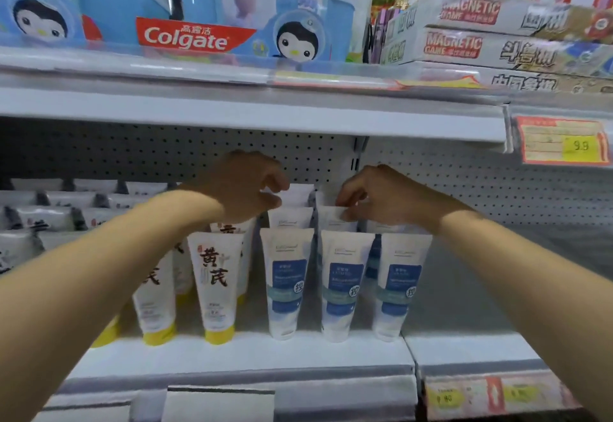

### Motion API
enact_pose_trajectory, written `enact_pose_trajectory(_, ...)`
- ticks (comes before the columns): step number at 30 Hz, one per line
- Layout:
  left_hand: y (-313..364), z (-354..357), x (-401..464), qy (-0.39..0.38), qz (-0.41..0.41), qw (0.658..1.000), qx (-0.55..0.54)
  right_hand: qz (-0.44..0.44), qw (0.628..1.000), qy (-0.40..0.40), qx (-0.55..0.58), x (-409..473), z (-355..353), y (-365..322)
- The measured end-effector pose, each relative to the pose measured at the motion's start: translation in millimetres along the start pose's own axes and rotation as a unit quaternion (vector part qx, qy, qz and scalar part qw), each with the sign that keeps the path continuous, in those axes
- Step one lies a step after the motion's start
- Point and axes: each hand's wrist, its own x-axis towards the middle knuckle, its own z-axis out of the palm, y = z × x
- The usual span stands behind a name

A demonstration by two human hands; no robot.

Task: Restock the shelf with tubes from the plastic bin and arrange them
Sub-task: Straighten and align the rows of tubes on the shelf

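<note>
Both forearms reach over front blue-label tubes (287, 282); left hand (245, 186), right hand (371, 196) pinch rear tube tops.

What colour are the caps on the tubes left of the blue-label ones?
Yellow caps, on white tubes with dark characters. Clearest in the head view, front row.

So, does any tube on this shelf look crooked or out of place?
Nothing stands out. The white tubes with blue labels stand cap-down in straight rows, and so do the white tubes with yellow caps. The left hand and right hand are at tube tops further back.
</note>
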Motion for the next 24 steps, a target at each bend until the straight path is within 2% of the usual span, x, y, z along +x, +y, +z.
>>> enact_pose_trajectory(6, 2, 4, 19, -0.055, 0.022, 0.998, -0.004, -0.031, 0.998, -0.044, -0.023, 9, 6, 4)
enact_pose_trajectory(14, 3, 14, 29, -0.104, 0.019, 0.994, -0.006, -0.036, 0.999, -0.038, 0.011, 9, 10, 9)
enact_pose_trajectory(24, -5, 28, 37, -0.128, 0.044, 0.990, 0.024, -0.026, 0.998, -0.040, 0.037, 8, 11, 8)
